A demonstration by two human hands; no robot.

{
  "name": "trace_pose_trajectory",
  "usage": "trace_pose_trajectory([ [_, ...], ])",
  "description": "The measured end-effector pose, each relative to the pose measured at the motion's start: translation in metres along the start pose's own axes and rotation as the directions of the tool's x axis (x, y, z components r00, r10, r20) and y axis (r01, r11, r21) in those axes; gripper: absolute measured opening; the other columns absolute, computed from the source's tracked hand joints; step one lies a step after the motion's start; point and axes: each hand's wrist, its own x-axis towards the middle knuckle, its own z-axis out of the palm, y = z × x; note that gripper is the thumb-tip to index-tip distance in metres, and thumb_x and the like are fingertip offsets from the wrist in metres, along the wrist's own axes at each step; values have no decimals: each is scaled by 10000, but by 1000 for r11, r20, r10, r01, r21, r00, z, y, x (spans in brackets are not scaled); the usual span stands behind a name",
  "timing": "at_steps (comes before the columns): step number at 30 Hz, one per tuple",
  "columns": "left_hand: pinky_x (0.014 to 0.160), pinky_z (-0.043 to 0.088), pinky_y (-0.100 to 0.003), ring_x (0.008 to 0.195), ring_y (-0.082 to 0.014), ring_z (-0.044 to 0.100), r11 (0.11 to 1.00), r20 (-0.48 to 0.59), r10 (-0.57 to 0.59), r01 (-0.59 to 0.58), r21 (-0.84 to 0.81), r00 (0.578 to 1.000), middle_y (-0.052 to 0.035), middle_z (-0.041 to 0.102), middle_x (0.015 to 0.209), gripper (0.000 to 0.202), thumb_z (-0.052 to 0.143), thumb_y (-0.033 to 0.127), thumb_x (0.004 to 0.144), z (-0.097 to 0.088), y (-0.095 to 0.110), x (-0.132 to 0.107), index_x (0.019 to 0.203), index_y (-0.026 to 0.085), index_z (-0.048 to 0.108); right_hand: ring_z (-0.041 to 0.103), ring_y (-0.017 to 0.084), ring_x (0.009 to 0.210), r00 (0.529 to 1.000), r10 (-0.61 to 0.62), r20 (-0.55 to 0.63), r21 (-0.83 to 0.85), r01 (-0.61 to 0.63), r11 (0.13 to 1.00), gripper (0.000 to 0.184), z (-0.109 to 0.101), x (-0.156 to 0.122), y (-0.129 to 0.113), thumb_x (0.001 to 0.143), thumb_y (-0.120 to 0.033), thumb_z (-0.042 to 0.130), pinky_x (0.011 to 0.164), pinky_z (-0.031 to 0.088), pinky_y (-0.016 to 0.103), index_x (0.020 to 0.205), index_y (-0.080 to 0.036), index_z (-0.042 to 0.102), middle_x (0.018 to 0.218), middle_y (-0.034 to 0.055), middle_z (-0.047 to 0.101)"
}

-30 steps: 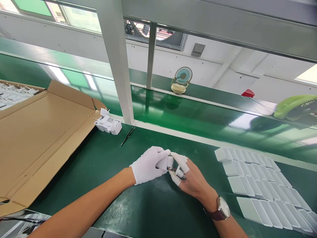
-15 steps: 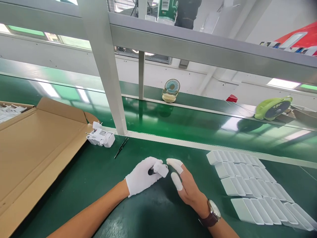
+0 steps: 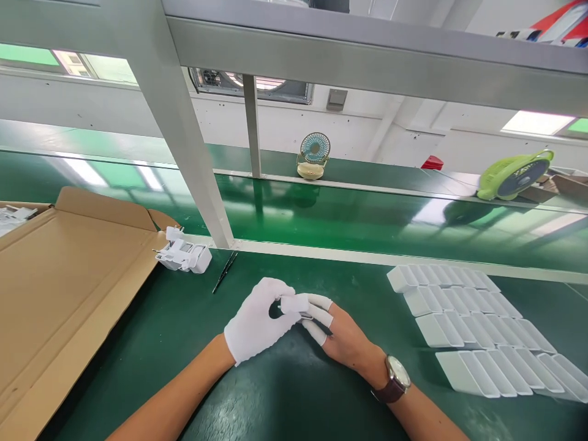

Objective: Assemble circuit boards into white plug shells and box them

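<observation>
My left hand [image 3: 258, 323], in a white glove, pinches a small white plastic part [image 3: 294, 304] above the green table. My right hand [image 3: 342, 338], bare with white finger cots on the fingertips and a brown-strapped watch at the wrist, has its fingertips closed on the same part from the right. The two hands meet at the part, just over the table top. A few loose white parts [image 3: 184, 255] lie at the left by the cardboard, and black tweezers [image 3: 225, 272] lie next to them.
Three rows of white housings [image 3: 463, 323] lie on the table [image 3: 193, 318] at the right. A flat open cardboard box [image 3: 64, 275] covers the left side. A grey frame post [image 3: 184, 153] rises behind the hands. Beyond it run a green conveyor belt, a small blue fan [image 3: 313, 155] and a lime fan [image 3: 514, 176].
Half a second ago my right hand was open and apart from the part; now its fingertips have closed on it beside my left hand. The view has tilted slightly.
</observation>
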Motion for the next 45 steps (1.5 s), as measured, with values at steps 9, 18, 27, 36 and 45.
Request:
trace_pose_trajectory([
  [9, 889, 523, -348, 938, -171, 636, 981, 64, -187, 190, -42, 980, 5, 635, 1025, 260, 582, 256, 914, 7, -4, 2, 1174, 269, 576, 601, 265, 1252, 992, -116, -57, -140, 107, 984, 538, 8, -8, 8, 994, -160, 576, 976, 595, 433, 1494, -330, 474, 1443, 150, 535],
  [18, 817, 503, -318, 853, -160, 609, 955, 132, -279, 289, -60, 951, 23, 621, 913, 83, 565, 225, 881, 7, 1, 6, 964, 237, 565, 629, 240, 1250, 990, 36, -134, 63, -28, 998, 552, 9, -6, 6, 986, -237, 600, 1037, 575, 408, 1511, -294, 437, 1403, 124, 588],
  [27, 759, 474, -300, 775, -156, 541, 951, 160, -297, 307, -38, 941, 26, 597, 845, 81, 550, 227, 866, 7, -1, 8, 939, 235, 584, 655, 202, 1166, 982, 15, -187, 198, 23, 980, 456, 14, -4, 11, 975, -232, 629, 998, 588, 361, 1411, -300, 516, 1259, 81, 664],
  [36, 794, 484, -315, 837, -169, 588, 948, 203, -288, 309, -79, 936, 10, 638, 898, 105, 582, 292, 880, -1, 3, 10, 960, 229, 608, 671, 257, 1171, 995, -65, -69, -121, 57, 991, 479, 12, -7, 10, 1011, -262, 570, 955, 615, 419, 1478, -323, 486, 1455, 141, 549],
  [45, 908, 520, -397, 1011, -224, 639, 876, 230, -184, 265, -402, 956, -98, 667, 1201, 568, 690, 265, 764, -20, -23, 18, 1315, 222, 559, 680, 252, 1151, 987, -141, -81, -209, 121, 970, 447, 12, -6, 10, 1001, -239, 587, 917, 623, 385, 1439, -306, 535, 1383, 152, 589],
])
